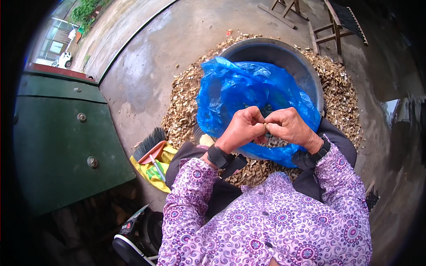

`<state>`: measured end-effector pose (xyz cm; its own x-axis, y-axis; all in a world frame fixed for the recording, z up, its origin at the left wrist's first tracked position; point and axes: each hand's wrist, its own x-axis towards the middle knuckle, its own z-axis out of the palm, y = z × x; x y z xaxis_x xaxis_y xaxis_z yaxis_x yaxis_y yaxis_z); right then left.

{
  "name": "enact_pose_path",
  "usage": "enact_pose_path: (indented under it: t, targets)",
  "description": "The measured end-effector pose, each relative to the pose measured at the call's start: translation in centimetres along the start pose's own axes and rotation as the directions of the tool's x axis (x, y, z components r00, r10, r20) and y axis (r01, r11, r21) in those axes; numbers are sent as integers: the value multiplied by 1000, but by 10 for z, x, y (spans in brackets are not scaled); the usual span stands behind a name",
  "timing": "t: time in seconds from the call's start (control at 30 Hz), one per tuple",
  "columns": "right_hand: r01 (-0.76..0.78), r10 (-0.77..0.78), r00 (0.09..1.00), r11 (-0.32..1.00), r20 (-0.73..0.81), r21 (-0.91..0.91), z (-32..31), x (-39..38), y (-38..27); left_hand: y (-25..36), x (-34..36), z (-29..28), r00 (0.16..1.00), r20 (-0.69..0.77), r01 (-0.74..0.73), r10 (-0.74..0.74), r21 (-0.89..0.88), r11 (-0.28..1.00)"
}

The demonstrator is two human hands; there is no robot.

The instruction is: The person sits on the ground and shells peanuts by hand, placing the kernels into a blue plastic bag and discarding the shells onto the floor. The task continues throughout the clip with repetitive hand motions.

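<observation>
My left hand (246,127) and my right hand (288,128) meet at the middle, thumbs and fingertips pinched around a small pale piece (265,126), perhaps a peanut pod, mostly hidden by the fingers. They are over a crumpled blue plastic bag (239,80) lying open in a wide grey metal basin (306,66). Inside the bag, partly behind my hands, are small lumpy pieces (275,142), too shadowed to make out clearly. Heaped broken tan shells (337,93) surround the basin on the floor.
At left stands a green metal panel with bolts (62,137). A broom (151,146) lies on a yellow sack (151,179). Wooden folding stools (333,31) stand at upper right. A black-and-white object (137,235) is at lower left. Concrete floor (142,71) surrounds the heap.
</observation>
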<state>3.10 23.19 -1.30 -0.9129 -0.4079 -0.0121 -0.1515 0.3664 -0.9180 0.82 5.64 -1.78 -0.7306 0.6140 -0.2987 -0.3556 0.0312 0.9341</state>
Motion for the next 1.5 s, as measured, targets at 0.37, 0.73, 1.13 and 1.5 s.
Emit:
enact_pose_path:
  t: [0.37,0.73,1.13,1.5]
  targets:
    - [-124,97,953,989,-286,-80,20,4,6,-15,6,14,957,-288,-78,43,-111,991]
    - [-370,420,908,810,-9,455,7,-1,15,-7,-3,4,966,-210,86,-149,-280,956]
    - [-416,451,876,524,173,743,4,3,15,-12,-2,1,959,-213,-102,189,363,926]
    - [-363,440,896,648,60,670,-14,0,22,-6,4,14,964,-176,-136,197,306,942]
